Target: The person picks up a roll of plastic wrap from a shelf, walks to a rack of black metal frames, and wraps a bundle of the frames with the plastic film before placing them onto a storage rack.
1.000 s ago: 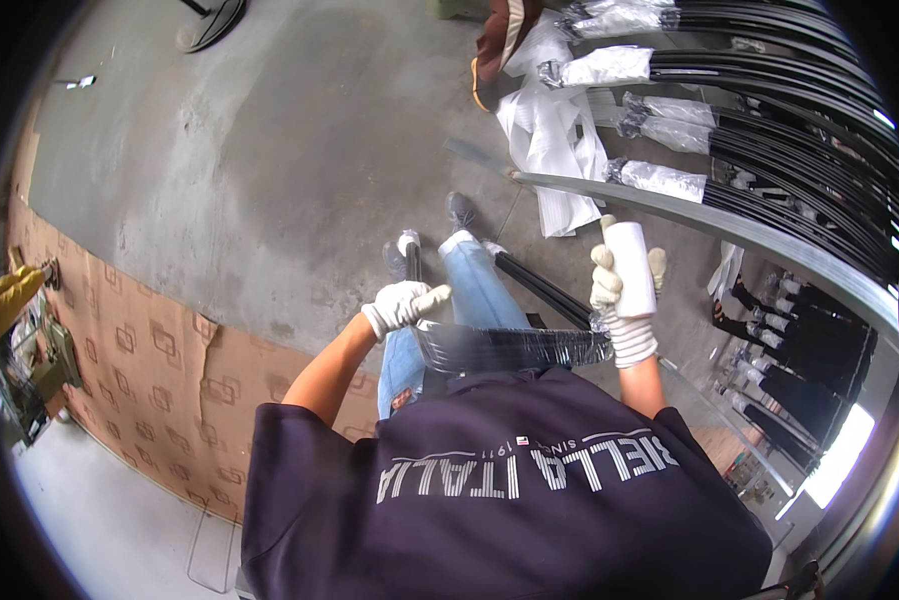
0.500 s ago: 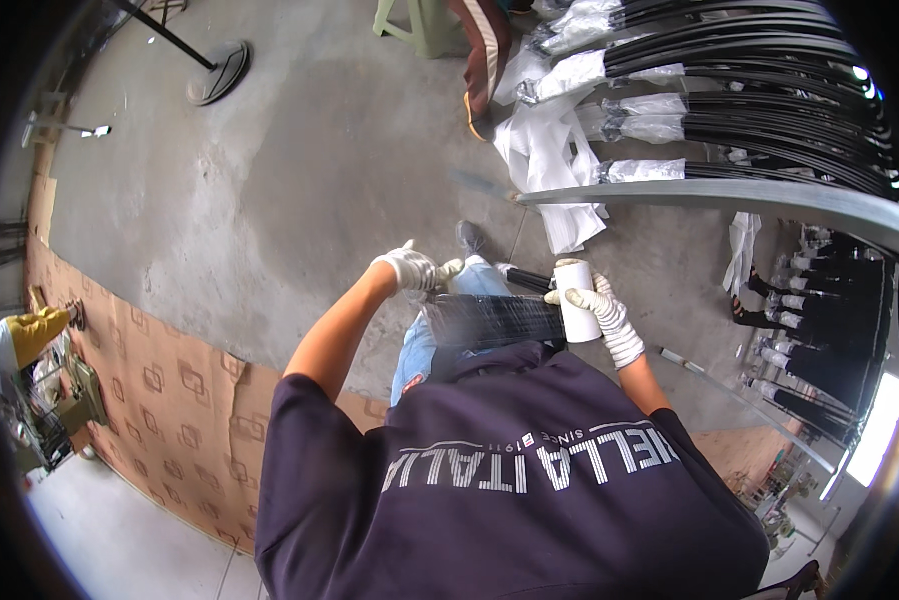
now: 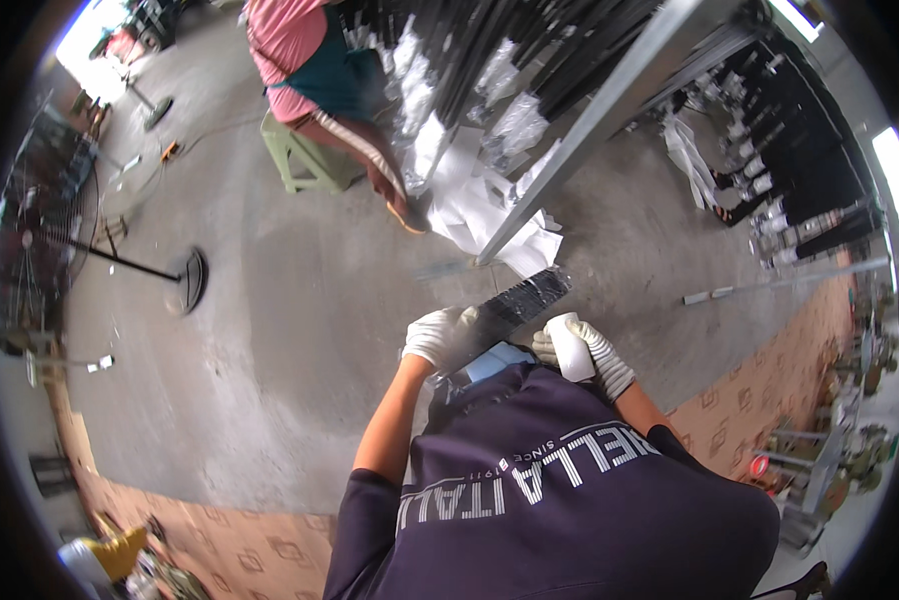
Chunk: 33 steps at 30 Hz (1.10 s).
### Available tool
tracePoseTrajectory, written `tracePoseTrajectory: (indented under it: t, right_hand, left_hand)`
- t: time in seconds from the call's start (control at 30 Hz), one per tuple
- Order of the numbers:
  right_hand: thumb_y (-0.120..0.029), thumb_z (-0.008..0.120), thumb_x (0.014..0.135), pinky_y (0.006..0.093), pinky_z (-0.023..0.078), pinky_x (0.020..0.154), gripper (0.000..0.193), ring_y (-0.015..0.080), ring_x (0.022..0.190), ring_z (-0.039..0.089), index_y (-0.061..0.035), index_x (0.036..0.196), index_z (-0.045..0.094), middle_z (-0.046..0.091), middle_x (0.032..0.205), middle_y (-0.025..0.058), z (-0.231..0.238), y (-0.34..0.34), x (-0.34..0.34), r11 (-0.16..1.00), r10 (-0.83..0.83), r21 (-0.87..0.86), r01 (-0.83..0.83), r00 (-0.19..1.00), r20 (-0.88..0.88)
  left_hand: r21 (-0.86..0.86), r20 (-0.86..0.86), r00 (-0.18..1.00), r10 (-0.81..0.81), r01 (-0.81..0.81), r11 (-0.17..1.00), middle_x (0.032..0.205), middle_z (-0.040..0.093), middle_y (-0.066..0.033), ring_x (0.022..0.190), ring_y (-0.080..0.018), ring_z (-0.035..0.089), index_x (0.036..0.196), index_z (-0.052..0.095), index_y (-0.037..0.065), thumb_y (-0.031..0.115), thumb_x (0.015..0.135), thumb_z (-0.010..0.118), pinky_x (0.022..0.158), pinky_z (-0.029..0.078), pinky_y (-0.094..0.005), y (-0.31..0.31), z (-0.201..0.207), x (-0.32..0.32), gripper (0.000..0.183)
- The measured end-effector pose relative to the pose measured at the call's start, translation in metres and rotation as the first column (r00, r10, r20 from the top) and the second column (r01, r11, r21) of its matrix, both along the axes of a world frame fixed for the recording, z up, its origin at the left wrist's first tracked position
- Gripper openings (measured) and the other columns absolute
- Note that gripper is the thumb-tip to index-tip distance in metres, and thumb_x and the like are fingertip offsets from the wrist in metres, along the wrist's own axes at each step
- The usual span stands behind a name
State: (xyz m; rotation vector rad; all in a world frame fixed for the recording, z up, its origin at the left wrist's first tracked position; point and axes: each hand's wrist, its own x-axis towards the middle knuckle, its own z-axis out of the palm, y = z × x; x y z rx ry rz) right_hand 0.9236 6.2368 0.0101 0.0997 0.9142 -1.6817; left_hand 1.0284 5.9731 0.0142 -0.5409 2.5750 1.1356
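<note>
A dark, flat bundle [image 3: 522,305] with shiny clear film around it slants across my lap, its far end pointing up and to the right. My left hand [image 3: 442,337], in a white knit glove, is closed round its near left end. A white cylindrical roll [image 3: 569,350] sits upright but tilted in my gloved right hand [image 3: 601,358], whose fingers wrap it from the right side. A small gap shows between the roll and the bundle. Part of the bundle's near end is hidden by my left hand, and some of it is smeared by motion.
A metal bar [image 3: 589,130] slopes down ahead, near white sheets [image 3: 469,200] on the floor. Long black strips with plastic-wrapped ends hang behind it. A person [image 3: 319,90] sits on a green stool [image 3: 304,158]. A stand base [image 3: 191,280] is at left; patterned brown sheeting [image 3: 259,550] lies lower left.
The view has turned. The bundle has swung from nearly level to a slant, far end raised. My left hand has closed round its left end; my right hand still holds the roll.
</note>
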Motion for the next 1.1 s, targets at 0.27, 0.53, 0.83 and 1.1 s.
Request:
tracePoseTrajectory:
  t: [0.27, 0.53, 0.83, 1.1]
  right_hand:
    - [-0.035, 0.067, 0.075, 0.0367, 0.052, 0.075, 0.051, 0.0202, 0.079, 0.059, 0.0012, 0.107, 0.051, 0.059, 0.092, 0.0090, -0.007, -0.038, -0.013, 0.882, -0.404, -0.194, 0.429, 0.902, 0.155]
    - [-0.037, 0.064, 0.077, 0.0265, 0.047, 0.074, 0.044, 0.0145, 0.080, 0.058, -0.0031, 0.104, 0.055, 0.061, 0.091, 0.0072, -0.049, -0.063, -0.018, 0.930, -0.357, -0.022, 0.366, 0.918, 0.169]
    - [-0.036, 0.064, 0.078, 0.0305, 0.051, 0.068, 0.042, 0.0191, 0.075, 0.059, -0.0022, 0.101, 0.053, 0.060, 0.086, 0.0094, -0.026, -0.052, -0.052, 0.864, -0.490, -0.028, 0.502, 0.853, 0.178]
    - [-0.046, 0.069, 0.069, 0.0372, 0.053, 0.054, 0.048, 0.0186, 0.062, 0.058, -0.0075, 0.093, 0.054, 0.059, 0.078, 0.0060, -0.002, -0.056, -0.108, 0.789, -0.612, 0.060, 0.612, 0.773, 0.167]
  left_hand:
    - [0.005, 0.107, 0.992, -0.068, 0.068, 0.998, 0.087, 0.063, -0.0163, 0.083, -0.0280, 0.060, 0.100, 0.061, 0.005, 0.055, 0.086, 0.032, 0.077, 0.042, -0.0343, 0.010, -0.026, -0.066, 0.059]
    - [-0.099, 0.140, 0.966, -0.217, 0.232, 0.968, 0.092, 0.062, -0.0204, 0.094, -0.0323, 0.058, 0.097, 0.062, 0.004, 0.058, 0.084, 0.034, 0.080, 0.042, -0.0361, 0.038, 0.018, -0.094, 0.062]
    - [-0.126, 0.168, 0.977, -0.134, 0.156, 0.980, 0.099, 0.060, -0.0190, 0.101, -0.0329, 0.054, 0.096, 0.064, 0.006, 0.058, 0.084, 0.029, 0.087, 0.039, -0.0369, 0.047, 0.028, -0.139, 0.063]
    - [-0.132, 0.151, 0.959, -0.239, 0.259, 0.957, 0.104, 0.058, -0.0205, 0.101, -0.0329, 0.053, 0.101, 0.060, 0.002, 0.057, 0.085, 0.026, 0.088, 0.038, -0.0362, 0.032, 0.017, -0.212, 0.066]
